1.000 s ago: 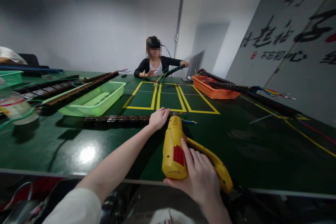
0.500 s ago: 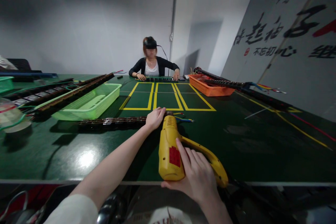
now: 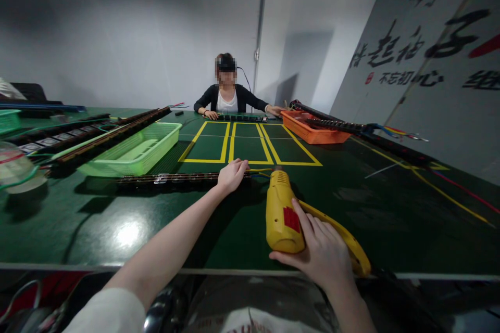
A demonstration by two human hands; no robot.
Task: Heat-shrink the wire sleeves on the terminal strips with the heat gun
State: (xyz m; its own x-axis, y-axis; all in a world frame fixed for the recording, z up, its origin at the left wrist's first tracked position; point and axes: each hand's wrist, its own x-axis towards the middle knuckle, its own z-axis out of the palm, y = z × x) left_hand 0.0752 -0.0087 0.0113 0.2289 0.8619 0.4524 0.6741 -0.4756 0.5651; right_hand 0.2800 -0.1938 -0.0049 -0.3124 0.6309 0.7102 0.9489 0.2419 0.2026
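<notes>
My right hand (image 3: pixel 326 247) is closed around the body of a yellow heat gun (image 3: pixel 287 213), which has a red label on its back. The gun's nozzle points away from me, close to the thin coloured wires (image 3: pixel 261 171). These wires stick out from the right end of a long dark strip (image 3: pixel 187 180) lying on the green table (image 3: pixel 164 234). My left hand (image 3: pixel 233 176) grips that same end of the strip, its fingers curled over it. The fingertips on the far side are partly hidden.
On the left, more dark strips (image 3: pixel 117 138) rest across a light green basket (image 3: pixel 172 140), beside a clear container (image 3: pixel 19 171). An orange basket (image 3: pixel 312 134) carries wired strips at right. Across the table sits a co-worker (image 3: pixel 225 96) with another strip.
The heat gun has shifted right in my right hand, from beside my left hand to farther along the wires. My left hand stays put. The co-worker's arm has reached out towards the orange basket.
</notes>
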